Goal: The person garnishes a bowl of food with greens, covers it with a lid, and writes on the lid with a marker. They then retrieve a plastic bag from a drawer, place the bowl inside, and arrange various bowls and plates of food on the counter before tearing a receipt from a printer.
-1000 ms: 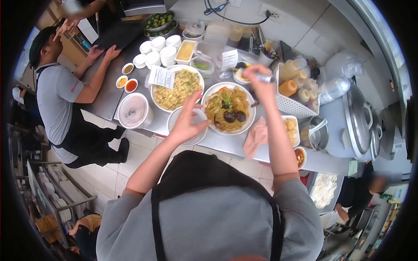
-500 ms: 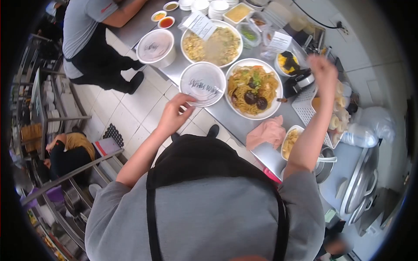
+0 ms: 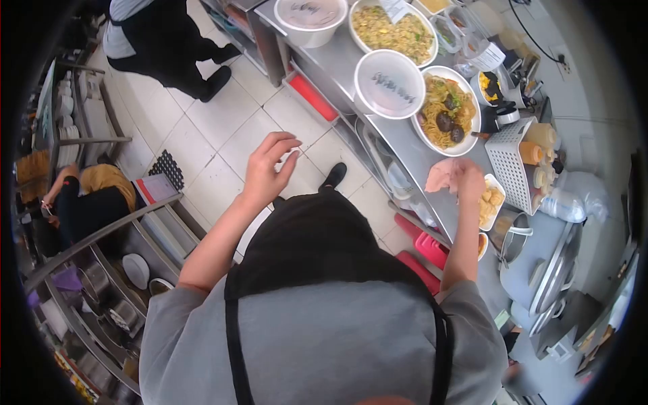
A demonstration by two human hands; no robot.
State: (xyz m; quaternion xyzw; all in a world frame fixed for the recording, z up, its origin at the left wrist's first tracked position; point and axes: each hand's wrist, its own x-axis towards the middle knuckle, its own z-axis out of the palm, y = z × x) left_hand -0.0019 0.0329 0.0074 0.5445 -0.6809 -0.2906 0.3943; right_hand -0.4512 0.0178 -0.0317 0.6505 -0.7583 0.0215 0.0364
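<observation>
My left hand (image 3: 270,167) hangs over the floor in front of the counter edge, fingers apart, holding nothing. At the counter, my right hand (image 3: 468,180) has its fingers closed on a crumpled pink cloth (image 3: 440,177). A bowl of yellowish food pieces (image 3: 491,200) sits just right of that hand, partly hidden by it. Above the cloth stands an oval dish of noodles (image 3: 439,115) topped with dark mushrooms. Beside the dish, a round white tub with a marked clear lid (image 3: 389,84) rests at the counter's edge.
Further along the steel counter (image 3: 337,57) are a fried rice dish (image 3: 391,34) and another lidded tub (image 3: 310,17). A white basket of bottles (image 3: 509,162) stands by the wall. One person (image 3: 158,54) stands at upper left; another (image 3: 101,196) is low behind a metal rack (image 3: 101,270).
My right hand has come down from above the basket to the pink cloth and gripped it. My left hand has left the lidded tub. The view has shifted, and the counter appears farther right.
</observation>
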